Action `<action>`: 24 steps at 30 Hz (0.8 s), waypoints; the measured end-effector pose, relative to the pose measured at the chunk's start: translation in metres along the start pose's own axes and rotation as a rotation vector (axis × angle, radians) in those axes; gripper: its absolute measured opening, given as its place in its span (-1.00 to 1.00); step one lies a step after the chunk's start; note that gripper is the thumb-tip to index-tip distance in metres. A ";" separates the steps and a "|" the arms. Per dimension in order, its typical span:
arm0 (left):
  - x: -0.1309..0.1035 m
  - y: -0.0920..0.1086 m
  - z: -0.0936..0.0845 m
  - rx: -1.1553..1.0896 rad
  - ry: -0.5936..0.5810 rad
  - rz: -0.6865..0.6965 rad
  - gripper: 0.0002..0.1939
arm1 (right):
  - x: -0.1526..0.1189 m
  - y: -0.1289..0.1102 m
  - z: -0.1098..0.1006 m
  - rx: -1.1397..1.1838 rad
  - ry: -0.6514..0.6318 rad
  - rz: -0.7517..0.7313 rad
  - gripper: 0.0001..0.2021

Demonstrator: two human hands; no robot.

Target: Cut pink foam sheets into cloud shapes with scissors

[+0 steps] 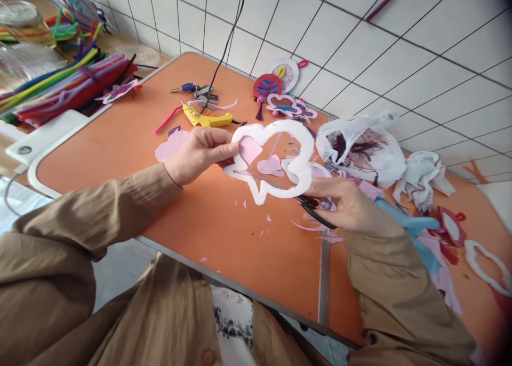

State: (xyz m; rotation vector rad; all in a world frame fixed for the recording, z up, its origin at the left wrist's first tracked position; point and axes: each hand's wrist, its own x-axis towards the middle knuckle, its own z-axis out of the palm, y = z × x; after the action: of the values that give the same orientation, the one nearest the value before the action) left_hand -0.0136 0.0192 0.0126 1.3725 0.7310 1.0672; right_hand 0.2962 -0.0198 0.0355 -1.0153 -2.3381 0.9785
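Note:
My left hand (202, 153) pinches the left side of a white cloud-shaped cutout frame (306, 139) between thumb and fingers. The frame is held up over the orange table, with a pointed tail at its lower edge. At its lower right, my right hand (352, 203) is closed on black-handled scissors (320, 215); their blades are mostly hidden behind the frame. Whether the right fingers also touch the frame, I cannot tell. Pink paper pieces (272, 166) show through the frame's opening, and a pink cutout (172, 146) lies behind my left hand.
On the orange table (224, 238) lie a yellow glue gun (208, 119), keys (204, 92) and finished-looking round ornaments (268, 87). A white plastic bag (360, 147) and crumpled cloth-like item (424, 179) stand right. Colourful pipe cleaners (80, 83) lie at far left.

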 end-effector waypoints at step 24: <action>-0.001 -0.001 0.005 0.214 -0.142 0.004 -0.60 | 0.009 -0.007 0.004 0.045 -0.168 -0.048 -0.85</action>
State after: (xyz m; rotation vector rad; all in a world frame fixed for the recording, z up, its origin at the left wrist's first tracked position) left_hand -0.0092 0.0160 0.0118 1.6152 0.7534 0.9030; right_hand 0.2846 -0.0178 0.0393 -0.8863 -2.4509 1.1316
